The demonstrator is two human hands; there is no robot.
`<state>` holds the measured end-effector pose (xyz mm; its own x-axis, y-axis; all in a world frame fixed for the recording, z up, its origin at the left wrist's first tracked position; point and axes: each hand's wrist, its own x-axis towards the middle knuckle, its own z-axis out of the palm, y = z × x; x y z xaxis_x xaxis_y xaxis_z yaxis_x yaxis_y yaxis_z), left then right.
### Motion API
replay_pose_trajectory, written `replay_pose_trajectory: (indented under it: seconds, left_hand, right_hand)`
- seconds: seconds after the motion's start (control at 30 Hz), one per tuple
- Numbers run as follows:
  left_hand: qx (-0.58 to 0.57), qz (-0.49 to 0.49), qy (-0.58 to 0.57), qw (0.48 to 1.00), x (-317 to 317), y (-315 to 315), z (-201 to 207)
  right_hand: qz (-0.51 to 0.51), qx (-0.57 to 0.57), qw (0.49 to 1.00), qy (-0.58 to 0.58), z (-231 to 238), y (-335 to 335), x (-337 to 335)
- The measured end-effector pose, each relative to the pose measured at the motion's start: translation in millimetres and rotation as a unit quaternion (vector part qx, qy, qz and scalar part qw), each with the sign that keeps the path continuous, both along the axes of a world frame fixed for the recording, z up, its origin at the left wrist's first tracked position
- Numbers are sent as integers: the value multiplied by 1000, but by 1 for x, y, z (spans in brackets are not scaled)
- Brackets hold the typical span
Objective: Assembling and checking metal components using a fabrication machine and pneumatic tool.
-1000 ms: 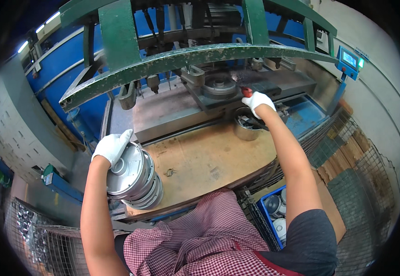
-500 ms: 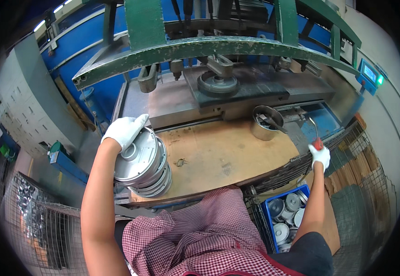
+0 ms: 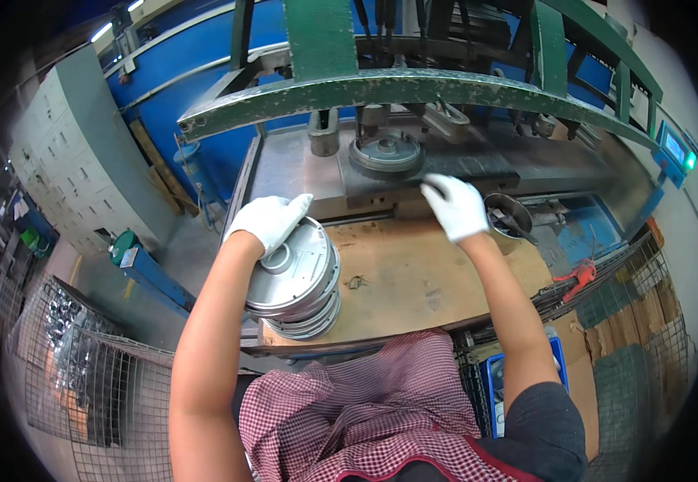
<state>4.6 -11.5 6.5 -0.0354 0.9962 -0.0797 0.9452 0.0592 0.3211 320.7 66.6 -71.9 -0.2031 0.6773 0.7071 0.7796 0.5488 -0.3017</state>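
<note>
A stack of round silver metal covers (image 3: 292,277) stands on the left of the tan work board. At its upper left rim, my left hand (image 3: 271,222), in a white glove, grips the top cover; some fingertips are hidden. My right hand (image 3: 453,207), also gloved, is raised over the board's far edge with fingers apart and nothing held. Beyond it, a round metal piece (image 3: 386,153) sits on the machine's dark bed. The air blow gun (image 3: 580,277) with a red handle rests at the right edge of the table.
A green machine frame (image 3: 413,87) spans above the bed. Near my right hand stands a metal pot (image 3: 509,215) with dark tools inside. A blue crate (image 3: 559,361) is low on the right, partly behind my arm. Wire cages stand on both sides.
My right hand has let go of the air blow gun and moved left and forward toward the machine bed. The left hand stays on the stack. The whole view has shifted.
</note>
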Motion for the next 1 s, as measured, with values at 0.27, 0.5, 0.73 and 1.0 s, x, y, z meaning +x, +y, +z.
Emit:
replay_pose_trajectory:
  seconds: [0.27, 0.5, 0.73, 1.0]
  left_hand:
    - [-7, -6, 3, 1000, 7, -5, 6]
    - [138, -3, -1, 990, -5, -11, 5]
    - [418, -206, 156, 871, 2, -91, 13]
    - [388, -118, 66, 912, 59, -97, -22]
  right_hand:
    - [-26, -218, 966, -139, 42, 65, -97]
    - [-34, -159, 983, -86, 58, 21, -109]
    - [107, 96, 983, -113, -1, -66, -33]
    - [79, -101, 975, -183, -94, -126, 10]
